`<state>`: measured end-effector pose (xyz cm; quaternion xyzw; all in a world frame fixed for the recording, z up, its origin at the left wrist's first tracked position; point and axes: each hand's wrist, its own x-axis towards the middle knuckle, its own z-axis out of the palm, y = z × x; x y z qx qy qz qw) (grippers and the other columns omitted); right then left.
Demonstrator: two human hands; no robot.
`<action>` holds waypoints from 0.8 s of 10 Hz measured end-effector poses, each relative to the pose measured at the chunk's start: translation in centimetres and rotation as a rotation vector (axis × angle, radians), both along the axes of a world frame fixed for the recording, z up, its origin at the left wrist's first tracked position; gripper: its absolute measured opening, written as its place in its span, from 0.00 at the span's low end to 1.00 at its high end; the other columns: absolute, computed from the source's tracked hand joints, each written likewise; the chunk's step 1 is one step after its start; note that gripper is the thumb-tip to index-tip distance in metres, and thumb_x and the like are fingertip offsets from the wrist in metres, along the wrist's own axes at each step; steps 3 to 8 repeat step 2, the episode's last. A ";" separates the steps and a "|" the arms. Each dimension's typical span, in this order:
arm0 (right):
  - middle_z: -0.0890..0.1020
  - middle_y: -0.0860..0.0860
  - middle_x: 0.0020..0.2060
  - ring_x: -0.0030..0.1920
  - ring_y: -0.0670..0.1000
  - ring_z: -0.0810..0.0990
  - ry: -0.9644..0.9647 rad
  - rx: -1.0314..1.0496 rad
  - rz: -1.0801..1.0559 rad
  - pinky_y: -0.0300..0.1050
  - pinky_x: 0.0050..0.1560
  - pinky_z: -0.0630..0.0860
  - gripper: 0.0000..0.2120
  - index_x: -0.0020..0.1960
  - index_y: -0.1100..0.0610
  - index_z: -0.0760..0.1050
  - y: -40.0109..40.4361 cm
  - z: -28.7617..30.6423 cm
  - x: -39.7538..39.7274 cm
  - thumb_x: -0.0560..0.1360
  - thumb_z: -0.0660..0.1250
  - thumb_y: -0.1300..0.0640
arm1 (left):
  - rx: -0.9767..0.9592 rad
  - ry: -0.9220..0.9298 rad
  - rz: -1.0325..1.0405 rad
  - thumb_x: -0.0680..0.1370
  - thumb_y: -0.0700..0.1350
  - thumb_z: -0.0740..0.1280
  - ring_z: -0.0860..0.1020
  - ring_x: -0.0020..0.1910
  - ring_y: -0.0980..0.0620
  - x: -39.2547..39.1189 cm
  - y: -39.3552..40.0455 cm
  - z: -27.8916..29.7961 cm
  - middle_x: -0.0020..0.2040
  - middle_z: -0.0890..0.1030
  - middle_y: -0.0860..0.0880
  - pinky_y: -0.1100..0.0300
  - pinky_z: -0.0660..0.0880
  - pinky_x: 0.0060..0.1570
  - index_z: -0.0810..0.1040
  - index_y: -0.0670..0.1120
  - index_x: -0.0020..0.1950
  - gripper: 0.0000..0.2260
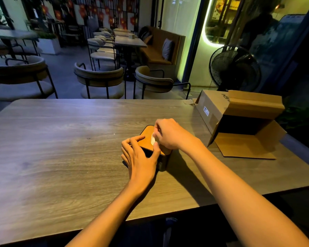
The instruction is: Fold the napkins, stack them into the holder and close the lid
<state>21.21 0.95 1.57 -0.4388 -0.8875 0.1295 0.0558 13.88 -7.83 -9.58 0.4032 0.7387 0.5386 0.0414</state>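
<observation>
Single head-worn wide-angle view, looking forward and down across a table.

The camera sits above the near edge of the grey-brown wood-grain table (pixel 61 139), close enough that both bare forearms run up from the bottom of the frame to the left hand (pixel 139 157) and right hand (pixel 171 134) near the centre. It faces the far side, where curved-back upholstered chairs (pixel 100 81) and further tables recede. At the right stand an open brown cardboard box (pixel 239 122) and a black round pedestal fan (pixel 235 67). Straight lines bow toward the frame edges. There is only this view.
</observation>
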 end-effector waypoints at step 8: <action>0.80 0.55 0.52 0.54 0.58 0.79 0.272 0.014 0.006 0.53 0.49 0.74 0.05 0.56 0.55 0.71 0.0 -0.3 0.9 0.84 0.60 0.54 | 0.013 0.012 -0.044 0.76 0.62 0.61 0.67 0.61 0.51 -1.7 0.3 0.3 0.59 0.65 0.53 0.54 0.63 0.58 0.68 0.55 0.64 0.20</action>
